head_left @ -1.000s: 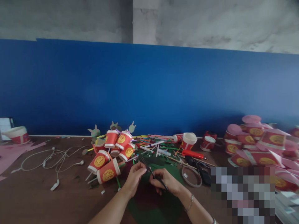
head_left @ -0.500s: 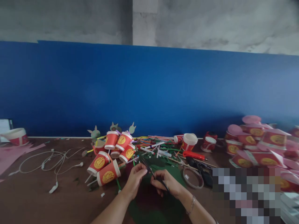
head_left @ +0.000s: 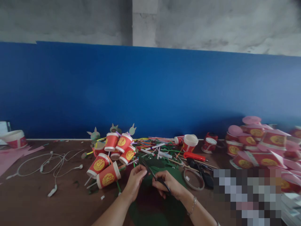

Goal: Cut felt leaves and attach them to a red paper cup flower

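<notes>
Right fingers partly hide dark scissors.

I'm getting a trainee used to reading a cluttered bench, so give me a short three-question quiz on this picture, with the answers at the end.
1. Multiple choice: what does the right hand hold?
A) a marker
B) scissors
C) a paper cup

2. True or false: the white earphones lie to the left of the red paper cups piled near the animal-head cutouts.

3. Fill in the blank: the board behind the table is coloured ____.

Key: 1. B; 2. True; 3. blue
</notes>
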